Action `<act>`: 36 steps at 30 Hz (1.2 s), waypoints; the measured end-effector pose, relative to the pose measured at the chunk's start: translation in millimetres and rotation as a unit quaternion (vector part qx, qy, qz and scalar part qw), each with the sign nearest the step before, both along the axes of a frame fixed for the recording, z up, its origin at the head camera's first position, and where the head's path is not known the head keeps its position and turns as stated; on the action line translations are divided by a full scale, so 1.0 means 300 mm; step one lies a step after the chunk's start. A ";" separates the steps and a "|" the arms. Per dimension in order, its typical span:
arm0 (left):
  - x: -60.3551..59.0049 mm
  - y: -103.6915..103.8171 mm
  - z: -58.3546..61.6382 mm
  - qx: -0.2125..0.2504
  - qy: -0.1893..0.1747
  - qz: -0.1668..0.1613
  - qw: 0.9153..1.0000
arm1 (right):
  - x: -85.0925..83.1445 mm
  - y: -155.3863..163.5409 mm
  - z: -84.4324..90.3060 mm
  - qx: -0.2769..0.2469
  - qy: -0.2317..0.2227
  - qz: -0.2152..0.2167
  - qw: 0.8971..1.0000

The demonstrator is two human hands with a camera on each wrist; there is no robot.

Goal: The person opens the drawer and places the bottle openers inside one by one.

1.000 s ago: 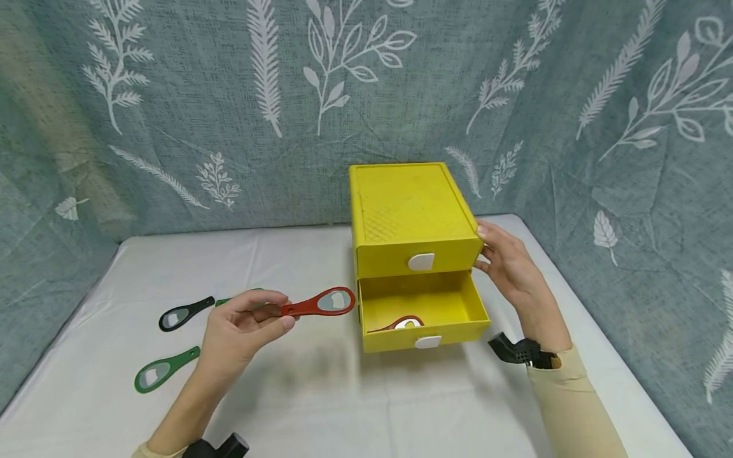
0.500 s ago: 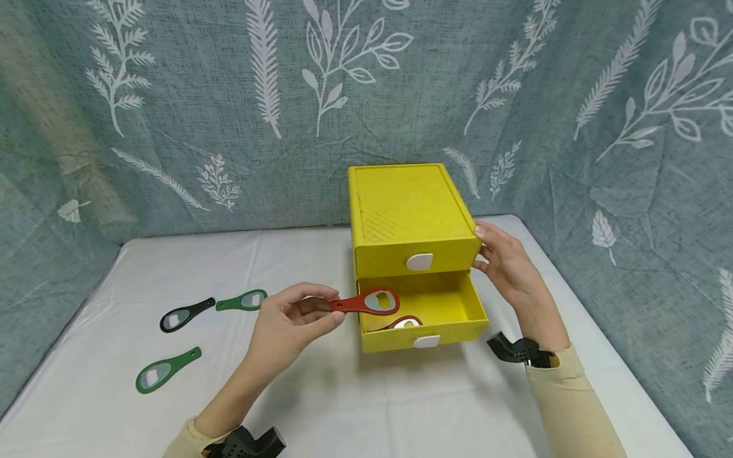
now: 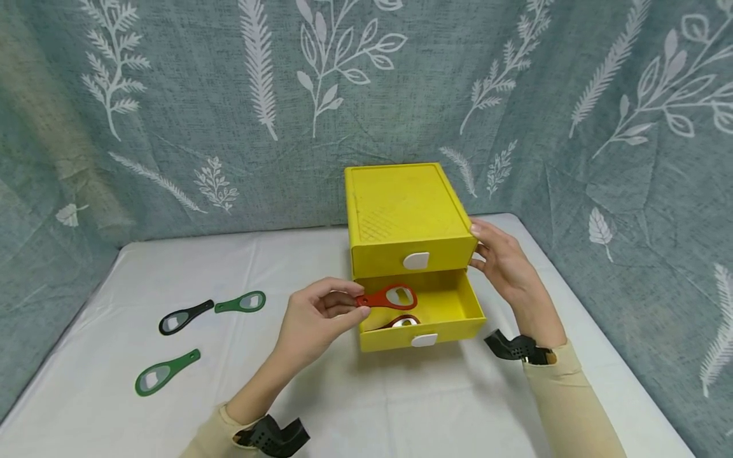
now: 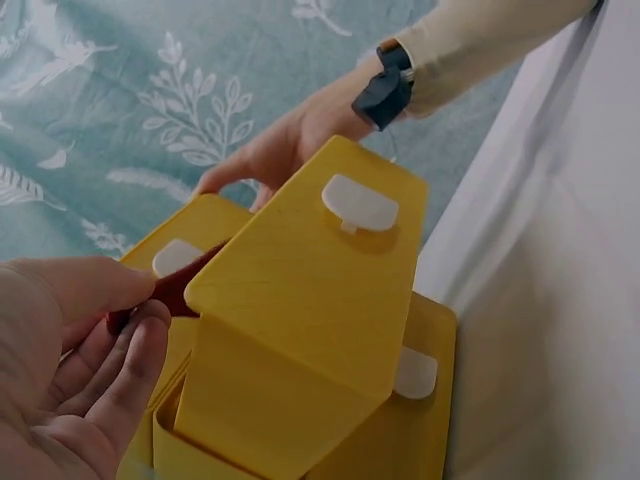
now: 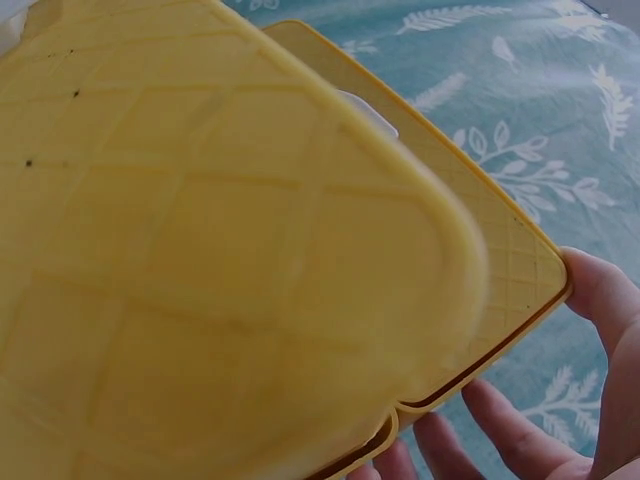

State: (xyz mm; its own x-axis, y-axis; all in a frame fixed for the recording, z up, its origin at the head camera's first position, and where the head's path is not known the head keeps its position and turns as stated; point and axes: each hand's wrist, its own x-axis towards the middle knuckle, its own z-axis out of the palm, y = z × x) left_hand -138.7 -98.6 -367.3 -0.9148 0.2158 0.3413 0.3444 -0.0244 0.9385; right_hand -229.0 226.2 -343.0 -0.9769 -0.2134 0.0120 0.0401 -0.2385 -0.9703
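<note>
Nearest on the white table [image 3: 366,407], at the left, a green bottle opener [image 3: 166,373] is laid flat, its handle pointing up and to the right. Farther back, a black bottle opener [image 3: 184,317] and a second green bottle opener [image 3: 241,303] are set end to end, their handles almost touching. All three are well apart from the hands.

Toward the middle, the left hand [image 3: 321,315] is held above the table just in front of the yellow drawer box [image 3: 408,216]. A red bottle opener [image 3: 389,297] is pinched by its handle between the thumb and curled fingers, and its ring end is held over the open lower drawer [image 3: 452,315]. In the left wrist view only a dark red strip of it [image 4: 180,290] is seen between the fingers [image 4: 120,375] and the yellow front.

The lower drawer is pulled out toward the viewer, and another red opener [image 3: 401,321] is lain inside it, partly hidden by the front wall with its white tab [image 3: 424,340]. The upper drawer [image 3: 412,259] is closed.

At the box's right side, the right hand [image 3: 504,267] is placed against the upper corner, with the fingers curled round the edge. In the right wrist view the fingertips [image 5: 600,290] are seen gripping the rim of the box [image 5: 250,260].

Behind everything, a grey-blue cloth with white leaf prints [image 3: 172,108] is hung.
</note>
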 end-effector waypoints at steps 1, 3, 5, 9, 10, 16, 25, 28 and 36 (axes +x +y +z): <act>-0.001 0.004 0.001 -0.006 0.002 -0.001 1.000 | -0.001 -0.001 0.000 0.001 0.000 0.000 1.000; -0.003 0.012 0.001 -0.027 0.010 -0.006 1.000 | -0.002 -0.002 0.001 0.000 -0.001 0.000 1.000; -0.004 0.020 0.002 -0.046 0.029 -0.010 0.998 | -0.001 -0.003 0.002 0.000 -0.001 -0.002 1.000; 0.005 0.017 0.004 -0.056 0.080 0.004 0.995 | 0.000 -0.004 0.001 -0.005 -0.001 0.001 1.000; 0.009 0.013 0.007 -0.049 0.091 0.010 0.995 | 0.001 -0.004 0.001 -0.006 0.000 0.002 1.000; 0.032 -0.044 0.019 -0.015 0.112 0.052 0.992 | 0.001 -0.007 0.003 -0.004 -0.001 -0.002 1.000; 0.045 -0.178 -0.011 -0.019 0.057 0.092 0.994 | 0.001 -0.008 0.001 -0.012 -0.007 -0.003 1.000; 0.033 -0.234 -0.031 -0.029 0.045 0.109 0.993 | 0.000 -0.006 0.001 -0.012 -0.008 -0.003 1.000; -0.019 -0.429 -0.099 -0.101 -0.032 0.200 0.974 | 0.001 -0.007 0.004 -0.015 -0.006 -0.003 1.000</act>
State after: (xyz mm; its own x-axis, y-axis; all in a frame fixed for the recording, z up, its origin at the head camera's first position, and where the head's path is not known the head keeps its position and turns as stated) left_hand -144.5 -227.2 -397.1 -0.9573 -0.1058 0.2691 0.2295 0.2883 0.9296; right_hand -228.8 224.1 -341.8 -0.9784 -0.2065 0.0063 0.0503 -0.2676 -0.9622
